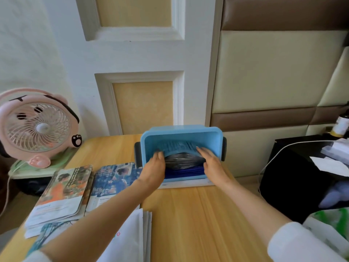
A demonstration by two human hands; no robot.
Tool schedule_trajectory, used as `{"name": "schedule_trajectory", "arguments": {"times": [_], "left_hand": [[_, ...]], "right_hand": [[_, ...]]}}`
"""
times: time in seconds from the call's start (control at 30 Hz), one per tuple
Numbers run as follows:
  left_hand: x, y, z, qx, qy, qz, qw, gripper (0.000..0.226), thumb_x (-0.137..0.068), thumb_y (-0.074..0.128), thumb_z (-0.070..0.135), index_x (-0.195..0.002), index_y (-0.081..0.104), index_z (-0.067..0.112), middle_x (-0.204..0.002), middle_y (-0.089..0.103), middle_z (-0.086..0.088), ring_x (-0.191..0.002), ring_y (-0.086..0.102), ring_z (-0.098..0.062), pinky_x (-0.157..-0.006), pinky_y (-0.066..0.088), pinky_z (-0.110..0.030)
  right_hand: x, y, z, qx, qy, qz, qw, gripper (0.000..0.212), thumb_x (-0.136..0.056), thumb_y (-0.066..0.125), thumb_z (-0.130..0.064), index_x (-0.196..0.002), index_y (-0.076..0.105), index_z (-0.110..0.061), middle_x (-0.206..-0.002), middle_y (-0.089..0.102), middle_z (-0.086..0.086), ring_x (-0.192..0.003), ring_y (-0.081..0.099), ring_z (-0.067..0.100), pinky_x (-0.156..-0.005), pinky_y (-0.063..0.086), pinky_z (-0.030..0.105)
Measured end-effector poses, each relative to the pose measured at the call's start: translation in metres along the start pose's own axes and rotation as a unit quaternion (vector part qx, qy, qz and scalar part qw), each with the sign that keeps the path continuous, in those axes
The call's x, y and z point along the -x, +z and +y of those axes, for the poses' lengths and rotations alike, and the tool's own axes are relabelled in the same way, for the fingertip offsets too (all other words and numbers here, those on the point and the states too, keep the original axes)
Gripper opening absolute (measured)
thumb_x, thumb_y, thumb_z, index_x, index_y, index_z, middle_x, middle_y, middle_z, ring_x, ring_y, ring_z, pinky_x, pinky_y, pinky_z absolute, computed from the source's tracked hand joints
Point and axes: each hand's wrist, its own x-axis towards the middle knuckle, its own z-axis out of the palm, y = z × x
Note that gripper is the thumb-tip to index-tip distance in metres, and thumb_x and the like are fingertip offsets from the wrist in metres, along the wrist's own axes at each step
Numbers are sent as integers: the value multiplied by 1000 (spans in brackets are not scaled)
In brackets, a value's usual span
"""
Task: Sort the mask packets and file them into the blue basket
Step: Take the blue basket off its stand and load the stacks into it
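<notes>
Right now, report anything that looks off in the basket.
The grey packets in the basket bow up in an arch instead of lying flat, pressed between the left hand and right hand. The blue packets in front of them look straight.

Two hands (pixel 154 168) (pixel 212 163), one blue basket (pixel 215 138), one pink fan (pixel 37 127).
</notes>
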Motion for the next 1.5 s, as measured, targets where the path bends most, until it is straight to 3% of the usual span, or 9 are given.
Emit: {"name": "schedule_trajectory", "arguments": {"times": [0.23,0.43,0.63,0.77,0.87,0.97,1.13,1.37,1.5], "left_hand": [[-3,-3,8,-115,-34,-14,993,64,-90,47,2,-143,11,0,-143,32,-18,-112,54,-31,-88,49,-37],[8,-3,16,-241,104,115,958,79,-90,56,32,-149,7,12,-156,13,-14,-142,20,-32,-114,23,-49],[14,27,-9,-260,181,81,945,81,-89,39,61,-148,20,8,-156,17,-8,-144,14,-24,-111,18,-47],[32,-13,-7,-114,243,107,957,63,-96,31,45,-147,25,10,-156,19,-6,-145,15,-21,-118,10,-43],[65,-48,-28,67,197,98,973,36,-91,53,28,-125,55,15,-132,55,-3,-123,50,-17,-107,41,-38],[99,-85,-55,133,106,-101,980,52,-72,58,61,-110,58,25,-111,59,9,-99,55,-3,-91,46,-22],[133,-94,-79,-64,54,-357,930,99,-60,75,58,-138,25,22,-128,27,6,-125,26,-11,-109,28,-31],[144,-107,-120,-23,-32,-195,980,63,-80,63,50,-129,36,19,-124,34,2,-120,35,-17,-93,30,-25],[134,-94,-161,-20,-144,-49,988,70,-81,60,55,-137,35,22,-140,33,-12,-130,30,-32,-106,28,-40]], "right_hand": [[8,3,-12,172,12,2,985,81,-84,48,9,-150,8,-16,-156,10,10,-129,39,32,-92,50,35],[28,4,-21,326,-214,106,915,72,-87,46,-1,-150,13,-13,-157,14,12,-146,7,28,-117,14,52],[35,24,-9,375,-174,28,910,72,-94,45,-41,-150,11,-11,-158,1,6,-146,2,21,-114,8,48],[54,11,-37,257,-194,78,943,57,-96,32,-32,-149,20,-12,-158,14,5,-146,10,17,-119,7,42],[87,12,-68,66,-155,63,984,36,-94,44,-16,-129,52,-17,-134,51,-2,-126,45,11,-109,37,33],[120,19,-105,-175,64,-99,977,34,-92,55,-13,-126,51,-17,-125,53,-5,-117,52,12,-95,42,21],[138,39,-140,-276,205,-178,922,48,-88,60,-25,-133,42,-18,-134,47,0,-118,48,15,-100,43,35],[132,36,-153,-268,214,-170,924,47,-89,58,-20,-133,43,-17,-133,48,1,-116,47,15,-100,43,35],[101,46,-163,-258,206,-125,936,47,-90,56,-16,-135,44,-12,-136,49,5,-123,47,20,-105,39,35]]}}
